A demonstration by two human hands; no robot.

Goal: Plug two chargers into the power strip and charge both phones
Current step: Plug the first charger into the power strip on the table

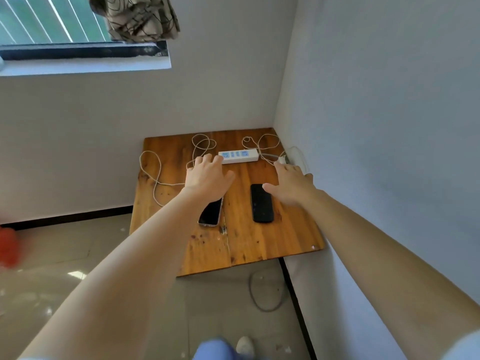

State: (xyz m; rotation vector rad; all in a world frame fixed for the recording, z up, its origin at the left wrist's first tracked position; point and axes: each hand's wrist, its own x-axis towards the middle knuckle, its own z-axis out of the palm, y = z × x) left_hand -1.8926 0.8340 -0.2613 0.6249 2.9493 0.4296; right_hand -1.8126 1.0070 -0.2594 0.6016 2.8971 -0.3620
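Observation:
A white power strip (239, 156) with blue sockets lies near the back of a small wooden table (259, 242). Two dark phones lie face up in front of it: the left phone (210, 213), partly under my left wrist, and the right phone (261, 203). A white charger cable (152, 175) loops over the table's left side, a second cable (259, 145) coils at the back right, ending at a white charger plug (282, 159). My left hand (207, 179) hovers open, fingertips at the strip's left end. My right hand (293, 184) is open, fingertips just short of the plug.
The table stands in a room corner, with white walls behind and to the right. A grey cord (265, 292) loops on the tiled floor below the table's front edge. A window with a curtain (140, 16) is up left. A red blurred object (9, 246) is at the far left.

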